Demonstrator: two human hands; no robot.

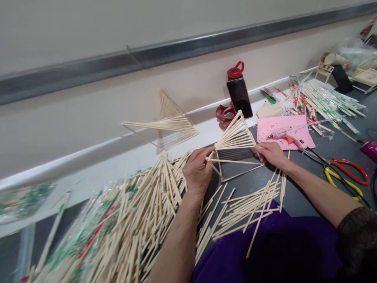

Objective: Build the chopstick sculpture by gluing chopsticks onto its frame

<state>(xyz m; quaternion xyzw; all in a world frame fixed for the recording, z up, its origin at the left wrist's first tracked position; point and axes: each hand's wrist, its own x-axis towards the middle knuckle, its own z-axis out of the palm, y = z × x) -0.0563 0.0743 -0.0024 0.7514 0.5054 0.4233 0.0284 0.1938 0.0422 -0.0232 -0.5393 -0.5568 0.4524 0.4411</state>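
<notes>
Between my two hands is a frame of thin wooden sticks (235, 137), with a fan of slats across its upper part and an open lower part. My left hand (198, 169) is closed on its left corner. At its right edge, my right hand (271, 154) pinches the frame between thumb and fingers. A similar stick frame (173, 125) leans against the wall, apart from my hands. Loose sticks (250, 212) lie on the dark table below the held frame. Just past my right hand rests a pink glue gun (290, 135) on a pink sheet (265, 125).
A large heap of chopsticks (141, 208) covers the left side. Pliers with red and yellow handles (350, 173) lie at right. A phone (240, 98) leans on a red-capped bottle (235, 72) by the wall. Wrapped chopsticks (326, 98) and small wooden models (365, 76) sit far right.
</notes>
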